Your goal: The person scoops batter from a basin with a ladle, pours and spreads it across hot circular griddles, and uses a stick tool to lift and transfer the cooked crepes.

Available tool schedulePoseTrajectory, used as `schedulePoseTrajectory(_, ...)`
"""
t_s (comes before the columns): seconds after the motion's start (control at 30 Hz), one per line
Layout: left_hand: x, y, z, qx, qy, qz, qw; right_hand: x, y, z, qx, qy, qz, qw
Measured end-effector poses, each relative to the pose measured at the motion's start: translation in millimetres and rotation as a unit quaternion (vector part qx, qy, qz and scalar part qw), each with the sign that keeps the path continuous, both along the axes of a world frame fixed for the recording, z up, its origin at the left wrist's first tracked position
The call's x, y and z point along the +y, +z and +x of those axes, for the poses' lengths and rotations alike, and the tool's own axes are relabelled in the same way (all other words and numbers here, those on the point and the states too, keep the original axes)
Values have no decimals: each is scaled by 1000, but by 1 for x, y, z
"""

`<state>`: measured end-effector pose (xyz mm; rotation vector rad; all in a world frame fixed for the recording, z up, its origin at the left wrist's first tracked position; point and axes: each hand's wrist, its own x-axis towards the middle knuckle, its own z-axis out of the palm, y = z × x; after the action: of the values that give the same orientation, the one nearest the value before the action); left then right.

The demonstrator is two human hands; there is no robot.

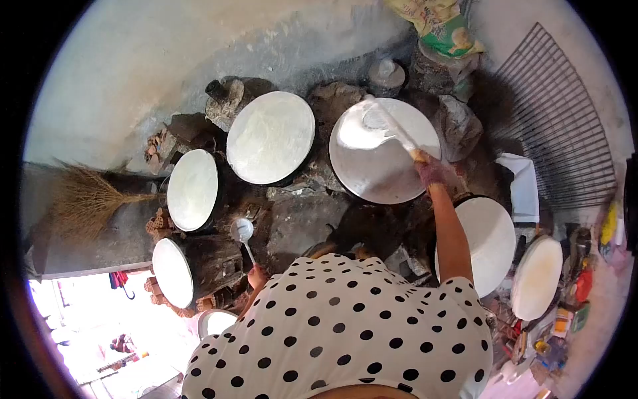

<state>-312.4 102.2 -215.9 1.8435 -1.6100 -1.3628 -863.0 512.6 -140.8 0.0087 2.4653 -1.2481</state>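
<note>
My right hand (432,170) reaches over a large round griddle plate (375,174) and is closed around a long pale stick (392,125). White batter (359,137) covers part of the plate's far left side, and the stick lies across or just above it; I cannot tell whether they touch. The rest of that plate is shiny bare metal. Low at the left, my left hand (256,276) is closed on the thin handle of a ladle (245,230). The ladle's bowl looks whitish and is held above the dark floor, apart from the plates.
Several white-coated round plates, including a large one (271,137) and another (480,246), form an arc around me. A broom (96,196) is at left. A wire rack (565,116) leans at right. A printed sack (445,30) and a lidded pot (387,76) stand at the back.
</note>
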Motion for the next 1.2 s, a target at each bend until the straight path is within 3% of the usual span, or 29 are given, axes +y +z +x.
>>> schedulePoseTrajectory(0.03,1,1,2,-5,1,-1,1000,-6,-1,-1,-5,1,-1,1000)
schedulePoseTrajectory(0.1,2,3,3,-25,-2,-11,1000,-18,-3,-3,86,158,212,961)
schedulePoseTrajectory(0.13,1,4,4,-26,-2,-11,1000,-23,-9,1,103,197,250,942)
schedulePoseTrajectory(0.17,3,4,7,0,-11,-10,1000,-18,-16,2,102,198,251,942)
schedulePoseTrajectory(0.23,5,4,14,54,-27,-7,998,1,-27,-1,61,265,63,960)
schedulePoseTrajectory(0.33,1,-13,34,2,-72,-52,996,10,-10,-22,108,172,82,976)
schedulePoseTrajectory(0.4,-9,-71,64,25,-19,-22,999,-5,17,-21,96,161,66,980)
schedulePoseTrajectory(0.5,22,-11,32,4,43,-26,999,-6,2,-22,82,178,66,978)
schedulePoseTrajectory(0.57,45,30,9,-8,56,-41,998,13,17,-9,119,303,95,941)
schedulePoseTrajectory(0.6,49,33,13,-68,-21,-90,993,14,69,-2,56,327,166,929)
schedulePoseTrajectory(0.63,53,33,14,-68,-13,-91,993,20,58,-12,58,334,164,927)
schedulePoseTrajectory(0.7,58,43,17,-8,60,27,998,28,43,-27,130,295,71,944)
schedulePoseTrajectory(0.77,72,56,15,-43,57,2,997,4,18,-34,148,215,159,952)
schedulePoseTrajectory(0.83,78,65,21,-119,-3,-20,993,-8,25,-34,54,248,121,960)
schedulePoseTrajectory(0.87,77,48,38,-42,-9,-57,997,-2,33,-28,52,252,120,959)
schedulePoseTrajectory(0.93,88,66,39,-39,-4,-40,998,23,47,-12,97,366,205,903)
schedulePoseTrajectory(0.97,92,72,34,-30,-6,-26,999,38,38,-17,102,370,206,900)
schedulePoseTrajectory(1.03,85,68,50,-51,-33,31,998,65,15,-27,91,361,187,909)
schedulePoseTrajectory(1.1,70,51,38,-71,-38,-15,997,52,18,-22,64,300,147,940)
schedulePoseTrajectory(1.17,61,41,31,-78,-40,-38,995,23,3,-24,143,222,132,955)
schedulePoseTrajectory(1.2,57,39,31,-79,-44,-46,995,8,45,-2,69,234,58,968)
